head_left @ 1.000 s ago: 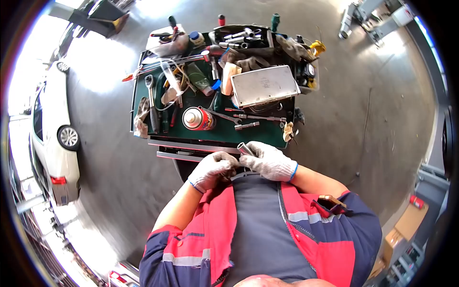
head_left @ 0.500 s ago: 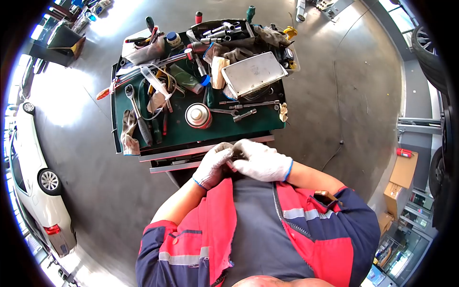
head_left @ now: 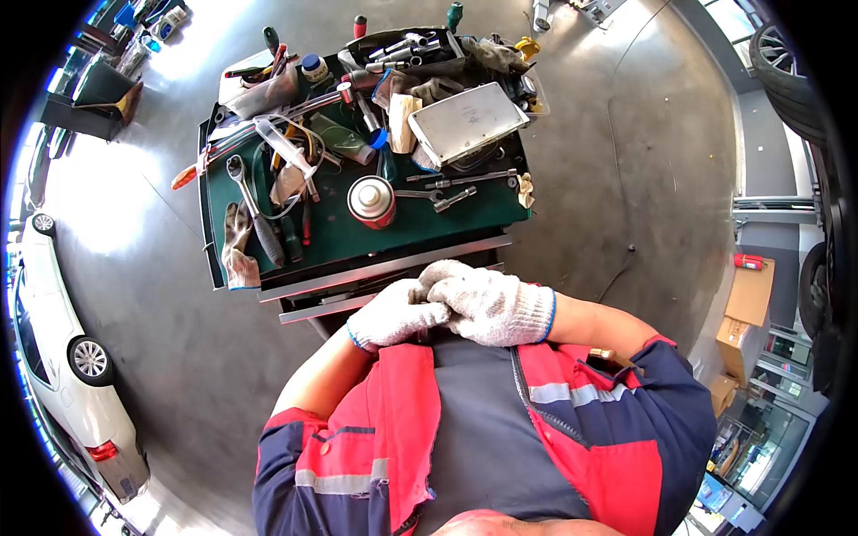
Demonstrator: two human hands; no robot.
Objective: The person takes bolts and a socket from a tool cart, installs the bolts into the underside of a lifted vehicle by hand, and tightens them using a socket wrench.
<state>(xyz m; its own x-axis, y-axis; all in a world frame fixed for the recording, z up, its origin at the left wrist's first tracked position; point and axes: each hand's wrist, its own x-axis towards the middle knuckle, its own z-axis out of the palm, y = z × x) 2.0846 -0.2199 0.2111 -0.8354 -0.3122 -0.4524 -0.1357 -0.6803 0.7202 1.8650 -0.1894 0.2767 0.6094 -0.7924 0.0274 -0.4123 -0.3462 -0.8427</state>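
Note:
Both hands wear white knitted gloves with blue cuffs and meet before my chest, at the front of the tool cart. My left hand (head_left: 393, 314) is closed, its fingers bent against the other glove. My right hand (head_left: 496, 306) lies against it, fingers curled over and pressed in. Whatever may be between them is hidden. Just beyond them are the cart's partly open drawers (head_left: 384, 279). On the green cart top (head_left: 335, 237) stands a spray can (head_left: 372, 203), with a ratchet (head_left: 255, 210), several wrenches and sockets (head_left: 454, 199), and a loose glove (head_left: 238, 247) around it.
A white flat box (head_left: 469, 125), a syringe with tubing (head_left: 284, 147) and a tray of sockets (head_left: 407, 54) crowd the cart's back. A white car (head_left: 76, 384) stands at left. Cardboard boxes (head_left: 749, 299) and a red fire extinguisher (head_left: 749, 262) are at right. A cable (head_left: 617, 161) crosses the floor.
My hands have come closer together, the fingers now overlapping and covering the gap between them. My right wrist has turned slightly. The whole view has shifted a little.

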